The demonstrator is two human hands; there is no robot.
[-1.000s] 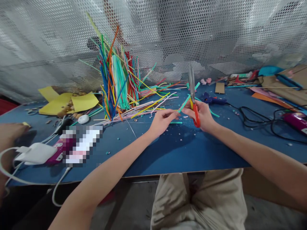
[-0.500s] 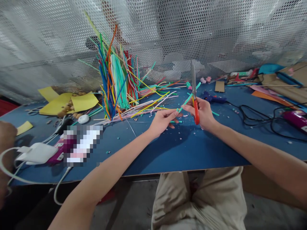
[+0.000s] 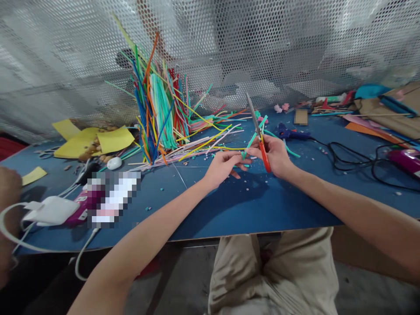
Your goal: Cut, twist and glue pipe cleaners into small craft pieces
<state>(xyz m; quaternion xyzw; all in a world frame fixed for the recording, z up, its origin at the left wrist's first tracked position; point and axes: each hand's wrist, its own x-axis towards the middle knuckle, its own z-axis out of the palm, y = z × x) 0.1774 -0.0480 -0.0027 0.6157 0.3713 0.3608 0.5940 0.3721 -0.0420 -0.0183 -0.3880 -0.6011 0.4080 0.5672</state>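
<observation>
My left hand (image 3: 225, 166) pinches the lower end of a teal pipe cleaner (image 3: 252, 141) between thumb and index finger, its other fingers spread below. My right hand (image 3: 274, 154) is wrapped around the red handle of a pair of scissors (image 3: 264, 154), whose blades point up and to the left and look closed. The right fingertips are close beside the teal piece, near my left thumb. Behind the hands lie more teal pieces and small pink bits.
A tall bundle of colourful pipe cleaners (image 3: 162, 111) stands at the back left. A blue glue gun (image 3: 293, 134) with a black cord is on the right. Yellow paper (image 3: 116, 139), a white charger (image 3: 52, 210) and a pixelated device (image 3: 116, 197) are on the left, beside another person's arm (image 3: 9, 197).
The scissors have tilted to the left, from nearly upright. My right hand has shifted slightly, while my left hand stays nearly in place with the teal piece.
</observation>
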